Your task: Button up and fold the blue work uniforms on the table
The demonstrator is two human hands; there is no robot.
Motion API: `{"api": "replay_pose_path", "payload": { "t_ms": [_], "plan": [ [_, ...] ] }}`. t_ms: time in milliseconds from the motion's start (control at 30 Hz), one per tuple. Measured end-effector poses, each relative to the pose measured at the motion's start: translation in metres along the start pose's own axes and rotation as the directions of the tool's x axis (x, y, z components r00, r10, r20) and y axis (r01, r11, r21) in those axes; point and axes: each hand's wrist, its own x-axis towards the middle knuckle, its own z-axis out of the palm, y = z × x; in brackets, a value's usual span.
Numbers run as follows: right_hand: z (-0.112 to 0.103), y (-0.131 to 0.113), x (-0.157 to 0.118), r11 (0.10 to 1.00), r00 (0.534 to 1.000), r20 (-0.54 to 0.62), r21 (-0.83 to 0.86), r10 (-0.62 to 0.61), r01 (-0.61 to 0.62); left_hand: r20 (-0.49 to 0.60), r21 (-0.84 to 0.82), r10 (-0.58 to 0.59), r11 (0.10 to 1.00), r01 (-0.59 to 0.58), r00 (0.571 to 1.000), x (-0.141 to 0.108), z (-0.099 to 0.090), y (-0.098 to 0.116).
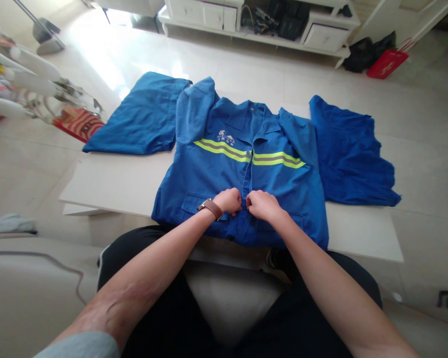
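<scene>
A blue work jacket (216,174) with a yellow-green reflective stripe (224,150) lies front up on a low white table (97,184), its collar away from me. My left hand (229,201), with a brown watch at the wrist, is closed on the jacket's front edge near the lower middle. Just right of it, my right hand (261,204) pinches the other front edge. A small gap separates the two hands. Folded blue cloth (142,117) lies to the left of the jacket, and a darker blue cloth (351,154) lies to its right.
A white cabinet (205,15) stands beyond the table. A red bag (387,63) and a black bag are on the floor at the back right. At the left are a white rack (33,79), a striped red bag (80,124) and a dustpan (47,32).
</scene>
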Motion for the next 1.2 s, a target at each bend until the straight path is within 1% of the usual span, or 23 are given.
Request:
{"api": "replay_pose_path", "payload": {
  "t_ms": [133, 400, 600, 733, 833, 900, 1000, 1133, 1200],
  "plan": [
    [0.0, -0.001, 0.001, 1.0, 1.0, 0.002, 0.008, 0.017, -0.017, -0.004, 0.002, 0.019, 1.0, -0.019, 1.0, -0.001, 0.0, 0.001],
    [0.004, -0.003, 0.003, 0.999, 0.999, -0.015, -0.028, 0.041, -0.042, -0.026, 0.04, 0.014, 0.999, -0.013, 1.0, -0.001, 0.001, 0.001],
    [0.008, -0.006, 0.004, 0.998, 0.997, -0.052, -0.045, 0.048, -0.051, -0.103, 0.072, -0.008, 0.997, 0.015, 0.995, -0.005, 0.004, 0.003],
    [0.006, -0.005, 0.003, 0.999, 0.999, -0.032, -0.038, 0.023, -0.024, -0.106, 0.063, 0.017, 0.998, -0.01, 0.994, -0.007, 0.004, 0.003],
    [0.006, 0.0, 0.003, 1.0, 1.0, 0.007, 0.013, -0.01, 0.01, -0.111, 0.062, 0.017, 0.998, -0.01, 0.994, -0.008, 0.003, 0.004],
    [0.006, 0.004, 0.005, 0.999, 1.0, 0.012, 0.047, -0.022, 0.021, -0.119, 0.074, 0.016, 0.997, -0.007, 0.993, -0.008, 0.003, 0.004],
    [0.009, 0.004, 0.009, 0.999, 1.0, -0.013, 0.045, 0.004, -0.004, -0.124, 0.086, 0.01, 0.996, 0.0, 0.992, -0.008, 0.003, 0.006],
    [0.011, -0.001, 0.014, 0.995, 0.997, -0.026, 0.065, 0.071, -0.07, -0.123, 0.094, -0.004, 0.995, 0.016, 0.992, -0.009, 0.002, 0.007],
    [0.012, -0.002, 0.016, 0.993, 0.996, -0.042, 0.087, 0.079, -0.075, -0.118, 0.095, -0.008, 0.995, 0.019, 0.993, -0.01, 0.002, 0.007]
  ]
}}
